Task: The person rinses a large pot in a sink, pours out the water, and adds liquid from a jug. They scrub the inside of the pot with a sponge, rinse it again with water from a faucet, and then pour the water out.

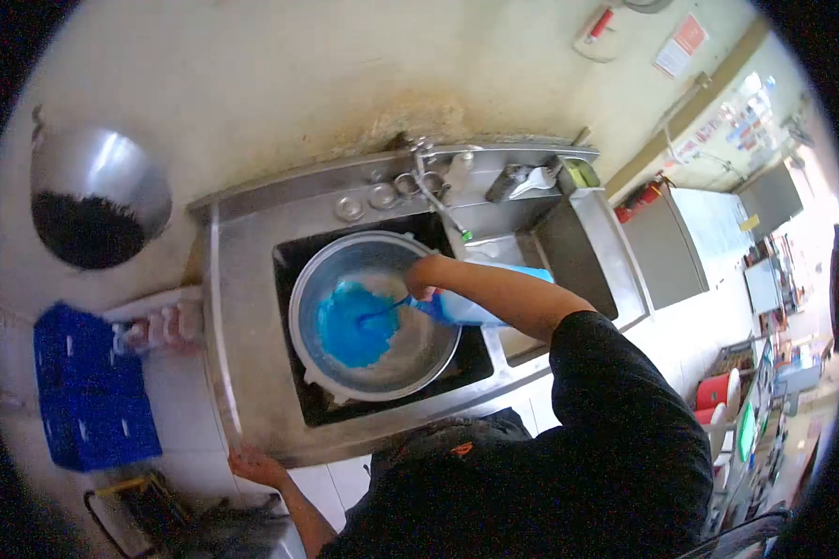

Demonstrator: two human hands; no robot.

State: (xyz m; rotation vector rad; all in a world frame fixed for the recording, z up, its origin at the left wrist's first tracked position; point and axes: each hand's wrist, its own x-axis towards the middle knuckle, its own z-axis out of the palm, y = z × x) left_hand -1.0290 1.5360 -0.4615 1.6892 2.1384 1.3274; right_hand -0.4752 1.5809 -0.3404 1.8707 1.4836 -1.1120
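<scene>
A large round metal basin [419,359] sits in the left bowl of a stainless steel sink [242,307]. Bright blue liquid [350,331] pools in the basin's left half. My right hand [423,277] is over the basin and grips a tilted blue-and-white bottle [475,306], from which a thin blue stream runs down into the pool. My left hand [250,463] rests on the sink's front edge, fingers spread, holding nothing.
A faucet [435,196] and small metal cups [382,196] line the sink's back ledge. A second sink bowl [573,252] lies to the right. A metal bowl with dark contents [98,200] and a blue crate [89,396] are on the left.
</scene>
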